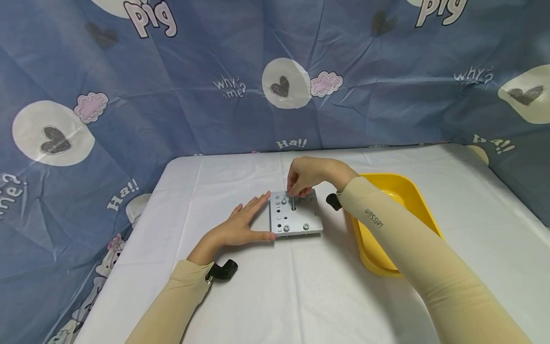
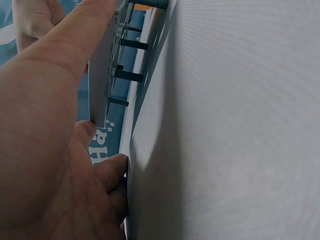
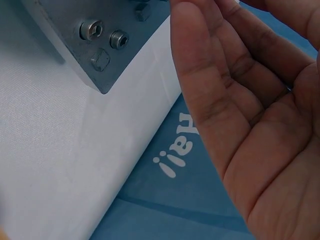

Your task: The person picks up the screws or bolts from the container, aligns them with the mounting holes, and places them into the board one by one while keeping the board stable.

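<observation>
Right hand [image 1: 307, 177] pinches a screw [image 1: 293, 204], left hand [image 1: 240, 224] flat steadying the plate [image 1: 295, 217] on white tablecloth [image 1: 301, 286]

The plate [image 1: 296, 215] at the centre of the table looks like bare metal, pale grey with a dull brushed sheen, its edges cut clean. The screws [image 3: 92, 30] set in it are brighter metal with socket heads, and the bolts [image 2: 128, 75] seen from the left wrist show dark, ridged threads. The tablecloth [image 1: 275, 296] is white cloth, matt, finely woven and lightly creased. At three o'clock of the plate, the tray [image 1: 412, 200] looks like yellow plastic, smooth and faintly glossy. The backdrop [image 1: 215, 71] at twelve o'clock is blue printed cloth, matt and wrinkled. The sleeves [image 1: 408, 258] are beige ribbed knit, soft and dull. Black knobs [image 1: 223, 271] look like smooth plastic.
</observation>
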The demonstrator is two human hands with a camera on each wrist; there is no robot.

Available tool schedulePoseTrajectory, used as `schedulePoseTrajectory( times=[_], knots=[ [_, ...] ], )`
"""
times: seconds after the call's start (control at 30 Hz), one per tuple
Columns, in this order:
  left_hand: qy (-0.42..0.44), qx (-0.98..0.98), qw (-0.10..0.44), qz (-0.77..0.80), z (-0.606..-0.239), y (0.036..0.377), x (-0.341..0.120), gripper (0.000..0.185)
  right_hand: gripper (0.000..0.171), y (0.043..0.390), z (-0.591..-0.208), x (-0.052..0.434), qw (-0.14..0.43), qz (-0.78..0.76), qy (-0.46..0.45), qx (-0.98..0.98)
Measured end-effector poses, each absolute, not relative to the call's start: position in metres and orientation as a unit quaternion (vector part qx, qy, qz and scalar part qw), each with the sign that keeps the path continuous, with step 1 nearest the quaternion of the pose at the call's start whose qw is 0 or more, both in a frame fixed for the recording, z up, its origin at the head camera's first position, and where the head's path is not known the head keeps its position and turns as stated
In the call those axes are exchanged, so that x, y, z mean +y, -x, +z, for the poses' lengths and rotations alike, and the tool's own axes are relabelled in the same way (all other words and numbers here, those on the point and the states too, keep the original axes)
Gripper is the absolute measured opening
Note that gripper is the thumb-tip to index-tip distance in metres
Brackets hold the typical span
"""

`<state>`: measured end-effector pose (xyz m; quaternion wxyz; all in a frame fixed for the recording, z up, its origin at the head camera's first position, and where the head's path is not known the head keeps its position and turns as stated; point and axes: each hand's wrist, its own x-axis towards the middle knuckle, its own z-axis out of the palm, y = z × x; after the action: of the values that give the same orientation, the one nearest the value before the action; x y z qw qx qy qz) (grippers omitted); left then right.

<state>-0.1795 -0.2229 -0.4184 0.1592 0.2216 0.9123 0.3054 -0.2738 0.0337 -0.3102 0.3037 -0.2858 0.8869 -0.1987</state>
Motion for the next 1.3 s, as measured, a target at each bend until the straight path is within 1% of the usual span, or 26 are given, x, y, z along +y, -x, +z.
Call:
schedulePoseTrajectory(
  times=[0.43,1.0,1.3],
  knots=[
    [-0.223,0.912,0.158,0.305,-0.4177,0.1799,-0.2230,0.119,0.013,0.2716,-0.3082,0.0347,0.305,-0.196,0.292,0.885],
    [-0.225,0.912,0.155,0.304,-0.4187,0.1805,-0.2244,0.119,0.011,0.2688,-0.3072,0.0328,0.308,-0.199,0.285,0.885],
    [-0.227,0.910,0.152,0.312,-0.4216,0.1808,-0.2248,0.123,0.010,0.2699,-0.3095,0.0319,0.310,-0.195,0.287,0.885]
  ],
)
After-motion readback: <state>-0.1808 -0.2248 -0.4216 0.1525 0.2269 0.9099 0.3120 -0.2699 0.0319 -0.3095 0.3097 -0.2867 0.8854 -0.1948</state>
